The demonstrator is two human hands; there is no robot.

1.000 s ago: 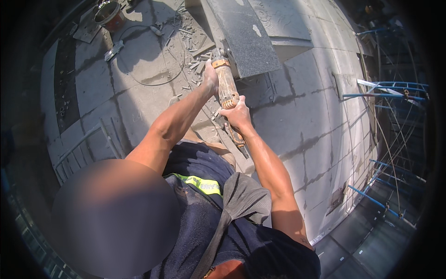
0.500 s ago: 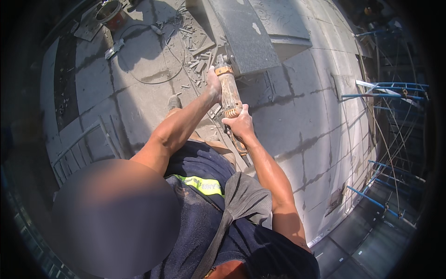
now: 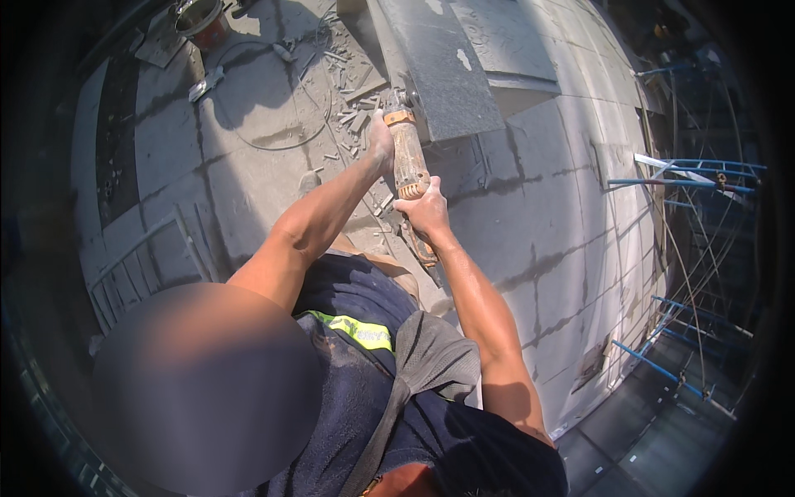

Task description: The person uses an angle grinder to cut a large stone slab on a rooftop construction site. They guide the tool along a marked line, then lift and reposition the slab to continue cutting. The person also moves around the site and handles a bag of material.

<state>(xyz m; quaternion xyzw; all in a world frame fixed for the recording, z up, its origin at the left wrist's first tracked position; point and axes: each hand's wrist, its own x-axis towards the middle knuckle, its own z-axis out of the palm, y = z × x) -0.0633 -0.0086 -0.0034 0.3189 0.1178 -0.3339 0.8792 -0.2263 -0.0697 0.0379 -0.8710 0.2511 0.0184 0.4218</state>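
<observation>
A dusty orange angle grinder (image 3: pixel 409 157) is held in both hands, its head at the left edge of a dark grey stone slab (image 3: pixel 451 74). My left hand (image 3: pixel 382 145) is closed at the front of the tool, near its orange collar. Farther back, my right hand (image 3: pixel 427 211) wraps the body, and the rear grip shows below it. The grinder's disc is mostly hidden by its head and the slab's edge. Broken stone strips (image 3: pixel 358 116) lie on the ground just left of the tool.
A bucket (image 3: pixel 199 23) stands at the far left, with a cable (image 3: pixel 273 147) looped on the paving near it. Along the left is a metal frame like a ladder (image 3: pixel 153 269). Blue scaffold tubes (image 3: pixel 683 183) rise at the right beyond the pale paving.
The grinder and both hands have shifted very slightly up and left in the view. The grip of both hands is the same, and the head stays at the slab's edge.
</observation>
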